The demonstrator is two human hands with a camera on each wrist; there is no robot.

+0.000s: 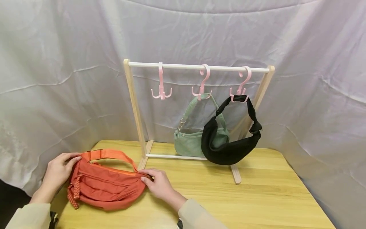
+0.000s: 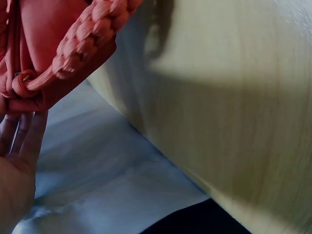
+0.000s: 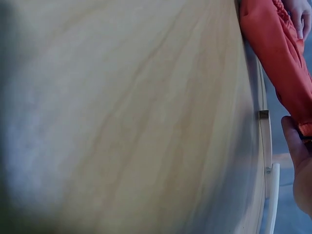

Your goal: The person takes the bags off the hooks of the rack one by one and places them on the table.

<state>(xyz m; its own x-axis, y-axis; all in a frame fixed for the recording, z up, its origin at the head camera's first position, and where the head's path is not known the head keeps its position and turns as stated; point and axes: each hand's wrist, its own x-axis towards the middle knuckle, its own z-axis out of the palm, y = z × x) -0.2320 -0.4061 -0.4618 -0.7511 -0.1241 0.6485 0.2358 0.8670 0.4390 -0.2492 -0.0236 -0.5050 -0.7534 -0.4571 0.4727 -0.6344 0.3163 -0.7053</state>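
Holding the red bag (image 1: 111,186) pinched at both ends, stretched between left grip (image 1: 59,170) and right grip (image 1: 160,184), left of the hanging green bag (image 1: 188,144)

No text, label, brand, number or sign can be read in any of the three views.
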